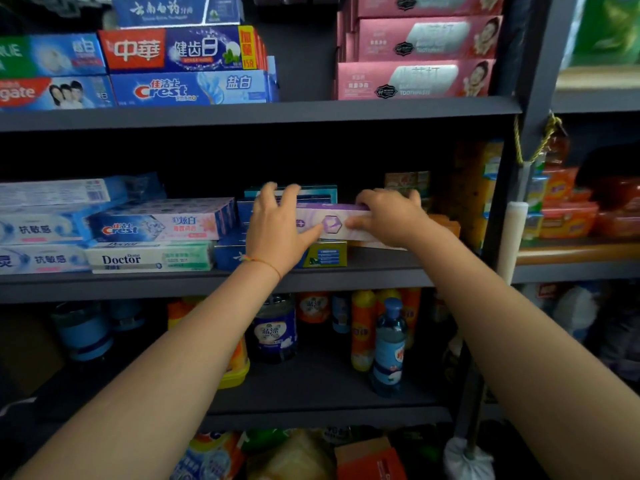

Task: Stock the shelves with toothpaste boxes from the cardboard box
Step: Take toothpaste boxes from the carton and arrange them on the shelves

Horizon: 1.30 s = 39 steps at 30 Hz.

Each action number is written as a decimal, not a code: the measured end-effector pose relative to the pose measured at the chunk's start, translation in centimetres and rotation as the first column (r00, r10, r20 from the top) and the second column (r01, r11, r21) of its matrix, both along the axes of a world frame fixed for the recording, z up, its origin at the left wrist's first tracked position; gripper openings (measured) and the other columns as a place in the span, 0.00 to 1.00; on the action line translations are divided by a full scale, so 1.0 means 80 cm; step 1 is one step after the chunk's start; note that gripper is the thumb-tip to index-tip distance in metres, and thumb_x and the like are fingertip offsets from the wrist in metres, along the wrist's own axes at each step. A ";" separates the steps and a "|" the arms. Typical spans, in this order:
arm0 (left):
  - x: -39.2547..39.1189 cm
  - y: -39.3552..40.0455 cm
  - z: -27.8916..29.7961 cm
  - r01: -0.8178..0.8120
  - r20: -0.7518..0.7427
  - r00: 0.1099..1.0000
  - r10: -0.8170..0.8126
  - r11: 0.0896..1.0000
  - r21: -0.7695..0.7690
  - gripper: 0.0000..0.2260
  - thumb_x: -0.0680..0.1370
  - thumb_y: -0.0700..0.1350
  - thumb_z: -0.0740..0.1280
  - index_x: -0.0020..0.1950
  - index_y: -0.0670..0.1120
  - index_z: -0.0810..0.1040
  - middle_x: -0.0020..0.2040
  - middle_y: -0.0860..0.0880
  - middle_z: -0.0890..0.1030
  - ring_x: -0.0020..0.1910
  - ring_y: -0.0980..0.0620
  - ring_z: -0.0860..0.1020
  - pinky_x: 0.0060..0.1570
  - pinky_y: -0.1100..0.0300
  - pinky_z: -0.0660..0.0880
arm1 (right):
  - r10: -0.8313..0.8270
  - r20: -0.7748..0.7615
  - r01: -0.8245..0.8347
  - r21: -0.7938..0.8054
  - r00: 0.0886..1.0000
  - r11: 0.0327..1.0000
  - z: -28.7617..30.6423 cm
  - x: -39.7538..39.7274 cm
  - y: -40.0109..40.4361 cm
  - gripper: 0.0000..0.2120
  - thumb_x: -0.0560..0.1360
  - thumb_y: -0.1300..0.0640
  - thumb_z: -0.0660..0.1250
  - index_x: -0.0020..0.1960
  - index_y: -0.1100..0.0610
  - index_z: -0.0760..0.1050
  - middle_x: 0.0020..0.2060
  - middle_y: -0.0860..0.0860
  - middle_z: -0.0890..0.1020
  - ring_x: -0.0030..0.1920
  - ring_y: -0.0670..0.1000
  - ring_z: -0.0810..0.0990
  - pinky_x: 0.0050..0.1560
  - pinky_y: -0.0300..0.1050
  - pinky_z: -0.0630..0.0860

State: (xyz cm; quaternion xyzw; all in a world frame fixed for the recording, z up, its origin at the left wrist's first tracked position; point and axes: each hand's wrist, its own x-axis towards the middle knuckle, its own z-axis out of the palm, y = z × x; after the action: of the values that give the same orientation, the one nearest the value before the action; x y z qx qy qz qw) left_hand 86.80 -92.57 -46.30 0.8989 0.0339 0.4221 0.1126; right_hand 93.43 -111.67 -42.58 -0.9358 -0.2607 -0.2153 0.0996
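A white and purple toothpaste box point(332, 221) lies lengthways on top of blue toothpaste boxes point(228, 254) on the middle shelf point(173, 284). My left hand point(277, 230) holds its left end, fingers over the top and thumb on the front face. At the box's right end my right hand point(388, 216) grips it, fingers curled over the top edge and thumb at the front. The cardboard box is not in view.
Crest and Doctor toothpaste boxes point(156, 237) fill the middle shelf to the left. Pink toothpaste boxes point(415, 79) and blue ones point(187, 88) stand on the shelf above. Bottles point(388, 344) stand on the shelf below. A dark upright post point(502, 202) bounds the shelf on the right.
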 end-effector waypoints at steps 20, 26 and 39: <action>-0.003 0.001 -0.044 -0.059 -0.312 0.943 0.120 0.979 0.198 0.30 0.78 0.69 0.55 0.76 0.56 0.65 0.76 0.52 0.67 0.75 0.49 0.63 0.72 0.50 0.56 | -0.206 -0.207 0.134 -0.314 0.956 0.940 0.002 0.015 -0.070 0.22 0.77 0.51 0.69 0.67 0.59 0.72 0.62 0.57 0.77 0.61 0.60 0.75 0.63 0.55 0.73; -0.005 0.015 -0.033 0.007 -0.347 0.935 0.071 0.976 0.217 0.30 0.77 0.69 0.57 0.76 0.58 0.66 0.74 0.53 0.69 0.73 0.49 0.65 0.70 0.51 0.58 | -0.103 -0.056 0.091 -0.184 0.993 0.979 -0.003 0.015 -0.025 0.18 0.78 0.53 0.62 0.68 0.54 0.72 0.61 0.56 0.75 0.62 0.59 0.73 0.65 0.60 0.69; -0.006 0.064 -0.046 -0.071 -0.244 0.959 0.141 0.959 0.274 0.44 0.66 0.79 0.45 0.73 0.57 0.70 0.72 0.51 0.73 0.72 0.49 0.69 0.69 0.53 0.64 | 0.091 -0.043 -0.088 0.067 0.995 0.994 -0.006 0.060 0.130 0.30 0.79 0.48 0.65 0.77 0.54 0.59 0.73 0.57 0.66 0.71 0.59 0.66 0.69 0.56 0.68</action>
State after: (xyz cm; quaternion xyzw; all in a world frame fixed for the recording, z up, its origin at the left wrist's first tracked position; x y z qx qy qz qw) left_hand 86.32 -87.44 -49.95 0.9504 0.0408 0.3062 -0.0359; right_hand 98.22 -101.23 -43.05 -0.9242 -0.2928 -0.1974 0.1455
